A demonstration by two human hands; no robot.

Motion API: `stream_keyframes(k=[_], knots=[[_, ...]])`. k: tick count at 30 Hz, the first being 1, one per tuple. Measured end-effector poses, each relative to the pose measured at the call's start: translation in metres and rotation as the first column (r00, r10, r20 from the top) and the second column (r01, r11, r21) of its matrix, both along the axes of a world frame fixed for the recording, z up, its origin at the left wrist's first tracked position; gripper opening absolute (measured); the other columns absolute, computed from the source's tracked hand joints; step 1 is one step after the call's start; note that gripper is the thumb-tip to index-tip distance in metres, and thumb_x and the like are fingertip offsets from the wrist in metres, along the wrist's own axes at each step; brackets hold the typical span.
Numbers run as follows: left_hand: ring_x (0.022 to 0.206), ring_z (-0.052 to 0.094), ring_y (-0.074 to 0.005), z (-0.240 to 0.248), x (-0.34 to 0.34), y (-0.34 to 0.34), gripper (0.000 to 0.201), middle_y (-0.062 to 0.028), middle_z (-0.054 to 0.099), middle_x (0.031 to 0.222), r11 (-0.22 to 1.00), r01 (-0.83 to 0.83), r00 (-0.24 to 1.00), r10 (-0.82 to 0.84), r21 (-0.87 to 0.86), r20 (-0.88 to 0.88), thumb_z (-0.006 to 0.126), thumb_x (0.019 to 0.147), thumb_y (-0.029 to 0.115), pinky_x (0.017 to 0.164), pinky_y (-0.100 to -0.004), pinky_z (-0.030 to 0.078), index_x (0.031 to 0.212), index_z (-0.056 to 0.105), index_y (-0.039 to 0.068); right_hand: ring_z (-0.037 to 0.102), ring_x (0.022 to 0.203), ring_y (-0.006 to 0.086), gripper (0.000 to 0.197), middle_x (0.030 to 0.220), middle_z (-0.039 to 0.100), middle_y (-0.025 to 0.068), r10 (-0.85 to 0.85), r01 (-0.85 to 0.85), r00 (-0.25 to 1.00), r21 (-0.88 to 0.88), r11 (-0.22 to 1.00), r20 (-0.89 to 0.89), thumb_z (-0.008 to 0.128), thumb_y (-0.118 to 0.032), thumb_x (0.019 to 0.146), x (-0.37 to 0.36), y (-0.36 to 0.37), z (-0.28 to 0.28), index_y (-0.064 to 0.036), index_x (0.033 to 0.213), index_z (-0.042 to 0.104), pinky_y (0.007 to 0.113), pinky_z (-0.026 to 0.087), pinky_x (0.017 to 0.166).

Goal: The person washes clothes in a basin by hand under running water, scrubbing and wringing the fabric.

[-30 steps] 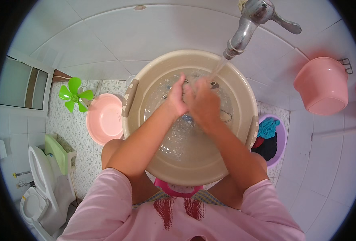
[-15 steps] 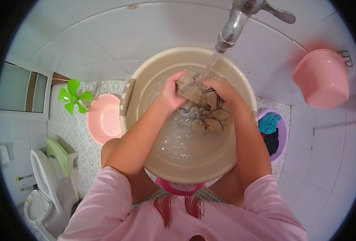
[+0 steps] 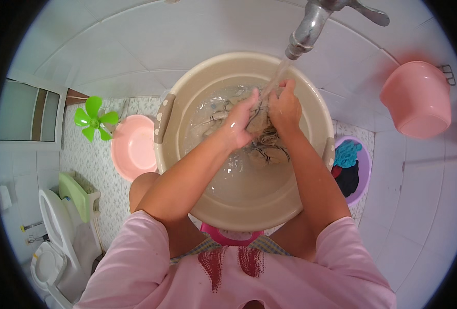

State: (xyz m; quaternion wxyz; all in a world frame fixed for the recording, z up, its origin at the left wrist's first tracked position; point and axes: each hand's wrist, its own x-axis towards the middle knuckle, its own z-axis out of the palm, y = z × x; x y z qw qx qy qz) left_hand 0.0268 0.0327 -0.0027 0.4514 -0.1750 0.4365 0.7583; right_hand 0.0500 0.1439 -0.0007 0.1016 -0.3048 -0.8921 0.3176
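tiles (image 3: 110, 49) surround crumpled, striped tan cloth (image 3: 262, 124), left hand (image 3: 242, 121) spread, right hand's (image 3: 285, 109) grip unclear.

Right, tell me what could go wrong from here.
The tap is running into the beige basin, which might overfill if left on. The stream of water falling near the tan cloth could splash out and make the patterned floor slippery. Splashes might also reach the green fan-like blades, which show no guard.
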Motion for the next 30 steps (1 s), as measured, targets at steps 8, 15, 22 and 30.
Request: stream_keyframes(k=[8,15,22,30], knots=[[0.082,0.058,-0.0201,-0.027,-0.030,-0.035,0.046,-0.0066,0.060,0.093,0.903,0.018,0.976,-0.108,0.428,0.188,0.040,0.088,0.051,0.071,-0.0356,0.047,0.101,0.055,0.009,0.058,0.072,0.0375,0.024,0.077,0.059,0.0176,0.342,-0.353,0.909,-0.004,0.936,-0.240,0.050,-0.019,0.080,0.025,-0.080,0.011,-0.0052,0.098,0.041,0.047,0.043,0.065],[0.072,0.059,-0.0167,-0.023,-0.006,-0.012,0.036,-0.0035,0.060,0.082,0.998,0.017,0.999,-0.020,0.060,0.044,0.046,0.087,0.044,0.063,-0.0338,0.047,0.097,0.056,0.010,0.058,0.077,0.0392,0.032,0.084,0.060,0.0222,0.027,-0.025,0.999,-0.053,0.998,0.040,0.050,-0.026,0.082,-0.008,-0.024,0.014,-0.0004,0.101,0.043,0.046,0.044,0.068],[0.089,0.059,-0.0214,0.006,-0.030,-0.021,0.032,-0.0070,0.060,0.099,0.961,-0.207,0.968,0.174,0.184,0.178,0.052,0.085,0.036,0.080,-0.0342,0.047,0.102,0.056,0.009,0.060,0.079,0.0258,0.035,0.082,0.062,0.0129,0.132,-0.032,0.988,-0.729,0.684,0.081,0.062,-0.028,0.078,-0.003,0.038,-0.006,0.0031,0.092,0.058,0.037,0.045,0.073],[0.098,0.053,-0.0223,-0.037,-0.053,-0.035,0.030,-0.0080,0.058,0.100,0.923,-0.341,0.939,0.326,0.180,0.106,0.056,0.077,0.023,0.090,-0.0378,0.039,0.102,0.054,0.007,0.056,0.080,0.0176,0.034,0.086,0.061,0.0066,0.282,-0.172,0.959,-0.815,0.554,-0.010,0.061,-0.025,0.079,0.007,0.036,0.006,0.0041,0.097,0.059,0.031,0.043,0.074]])
